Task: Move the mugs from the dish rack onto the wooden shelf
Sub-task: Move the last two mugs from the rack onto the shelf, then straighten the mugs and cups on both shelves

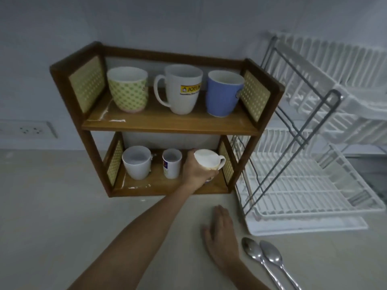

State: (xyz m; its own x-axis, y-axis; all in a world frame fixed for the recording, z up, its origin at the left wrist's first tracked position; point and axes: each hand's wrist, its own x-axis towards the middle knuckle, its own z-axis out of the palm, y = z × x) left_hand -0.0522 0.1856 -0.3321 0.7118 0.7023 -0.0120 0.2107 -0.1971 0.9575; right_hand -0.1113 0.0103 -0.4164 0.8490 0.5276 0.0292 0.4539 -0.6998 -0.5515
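Note:
A two-tier wooden shelf (167, 125) stands on the counter. Its upper tier holds a green-dotted mug (128, 91), a white logo mug (181, 88) and a blue mug (223, 94). On the lower tier stand a white mug (137, 163) and a small white mug (171, 166). My left hand (195, 171) grips a cream mug (208, 161) at the right end of the lower tier, tilted slightly, handle pointing right. My right hand (221, 235) rests flat on the counter, fingers apart, holding nothing. The white dish rack (314, 174) on the right shows no mugs.
Two metal spoons (266, 256) lie on the counter beside my right hand. A wall socket (29, 128) sits at the left. The rack's grey metal frame (297, 130) stands close to the shelf's right side.

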